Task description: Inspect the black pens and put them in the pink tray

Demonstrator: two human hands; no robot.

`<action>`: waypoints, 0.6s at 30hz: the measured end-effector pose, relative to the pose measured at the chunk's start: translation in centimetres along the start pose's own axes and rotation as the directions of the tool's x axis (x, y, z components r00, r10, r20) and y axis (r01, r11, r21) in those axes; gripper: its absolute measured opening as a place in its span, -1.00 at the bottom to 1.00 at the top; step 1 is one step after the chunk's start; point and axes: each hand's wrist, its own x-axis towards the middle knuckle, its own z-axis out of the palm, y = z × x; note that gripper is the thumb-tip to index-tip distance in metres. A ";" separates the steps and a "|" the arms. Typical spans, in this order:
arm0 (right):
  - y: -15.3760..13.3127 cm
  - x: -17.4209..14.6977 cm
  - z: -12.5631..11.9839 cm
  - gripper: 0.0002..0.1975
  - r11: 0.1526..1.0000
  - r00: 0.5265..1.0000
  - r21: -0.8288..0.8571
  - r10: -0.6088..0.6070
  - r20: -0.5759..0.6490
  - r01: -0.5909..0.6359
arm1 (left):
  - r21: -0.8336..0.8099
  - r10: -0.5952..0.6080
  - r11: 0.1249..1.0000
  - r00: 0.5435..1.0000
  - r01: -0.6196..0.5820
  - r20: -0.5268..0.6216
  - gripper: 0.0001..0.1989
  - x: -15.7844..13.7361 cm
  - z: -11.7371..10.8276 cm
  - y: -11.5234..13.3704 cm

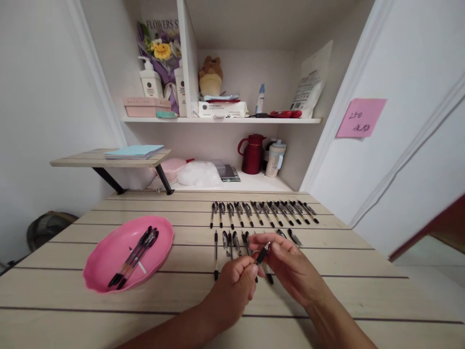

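My left hand (232,291) is closed around the barrel of a black pen (262,254), whose uncapped tip points up and to the right. Around that tip end curl the fingers and thumb of my right hand (290,264), the thumb right beside the point. Behind my hands a front row of pens (216,252) and loose black caps (295,237) lies partly hidden. Farther back runs a longer row of uncapped pens (230,215), caps beside them. At the left, a pink dish (96,257) holds several capped pens (136,257).
The wooden table (174,315) reaches a white shelf unit (221,121). At the back left stands a small raised shelf (83,157) with blue paper (134,151). A red jug (252,155) and a light tumbler (275,160) stand in the lower compartment. A pink note (361,118) hangs on the right.
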 end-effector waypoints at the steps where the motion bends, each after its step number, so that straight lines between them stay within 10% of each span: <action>1: 0.0 0.0 0.0 -0.77 1.000 1.000 -0.022 -0.023 -0.014 0.023 | 0.004 0.000 1.000 1.000 0.000 0.004 -0.73 0.0 0.0 0.0; 18: -0.1 0.1 -0.5 -0.73 0.996 1.000 -0.084 -0.011 -0.013 0.009 | -0.026 -0.027 0.999 1.000 0.027 0.000 -0.74 0.1 -0.3 -0.3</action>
